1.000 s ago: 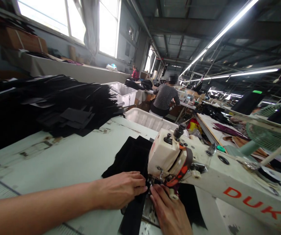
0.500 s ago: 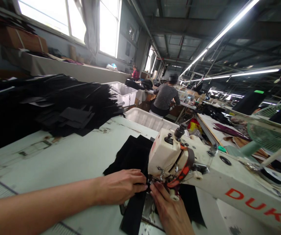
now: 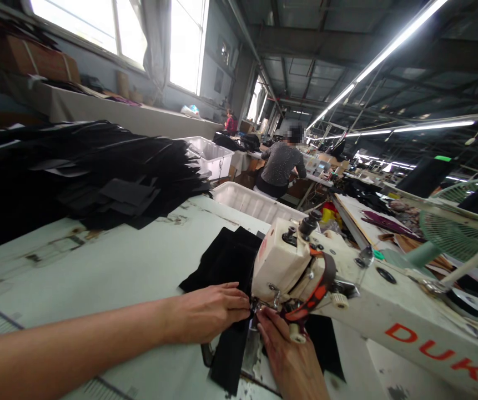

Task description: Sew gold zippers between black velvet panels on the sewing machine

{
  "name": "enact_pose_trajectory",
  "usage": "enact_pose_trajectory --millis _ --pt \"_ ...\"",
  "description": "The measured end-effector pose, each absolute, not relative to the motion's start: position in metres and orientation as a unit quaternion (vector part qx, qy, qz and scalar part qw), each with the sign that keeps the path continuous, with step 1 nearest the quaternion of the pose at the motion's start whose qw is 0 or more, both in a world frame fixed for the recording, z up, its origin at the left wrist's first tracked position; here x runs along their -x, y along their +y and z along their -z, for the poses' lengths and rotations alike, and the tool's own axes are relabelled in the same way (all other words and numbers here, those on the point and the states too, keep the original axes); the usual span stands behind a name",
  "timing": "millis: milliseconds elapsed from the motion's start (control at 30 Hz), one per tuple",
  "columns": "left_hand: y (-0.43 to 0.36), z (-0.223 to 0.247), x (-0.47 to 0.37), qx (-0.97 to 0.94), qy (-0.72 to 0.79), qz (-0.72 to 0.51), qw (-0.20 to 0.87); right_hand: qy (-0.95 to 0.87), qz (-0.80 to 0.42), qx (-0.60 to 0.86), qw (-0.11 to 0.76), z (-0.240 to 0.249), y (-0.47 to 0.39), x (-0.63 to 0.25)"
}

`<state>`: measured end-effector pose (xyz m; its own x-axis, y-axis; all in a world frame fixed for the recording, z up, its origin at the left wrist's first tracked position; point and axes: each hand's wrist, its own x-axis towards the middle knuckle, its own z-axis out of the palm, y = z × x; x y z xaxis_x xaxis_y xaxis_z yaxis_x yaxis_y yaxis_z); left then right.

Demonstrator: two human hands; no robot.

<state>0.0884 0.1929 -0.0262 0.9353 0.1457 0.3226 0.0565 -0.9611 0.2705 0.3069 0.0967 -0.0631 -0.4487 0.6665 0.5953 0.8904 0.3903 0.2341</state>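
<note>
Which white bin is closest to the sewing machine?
The nearer bin, just past the table, partly hidden by the sewing machine. The other bin is farther back.

The single view is worn on the person's head, above and behind the hands (image 3: 209, 314), facing forward and down past them. It sits close: the worktop (image 3: 139, 266) spreads wide around the hands, and beyond them the tilted view runs far down the room to the ceiling lights (image 3: 401, 41).
</note>
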Motion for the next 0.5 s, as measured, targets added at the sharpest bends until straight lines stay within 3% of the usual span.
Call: enact_pose_trajectory --millis 500 --pt "0.195 0.028 -0.087 -0.979 0.058 -0.153 0.122 -0.695 0.121 0.608 0.363 0.075 0.09 -0.336"
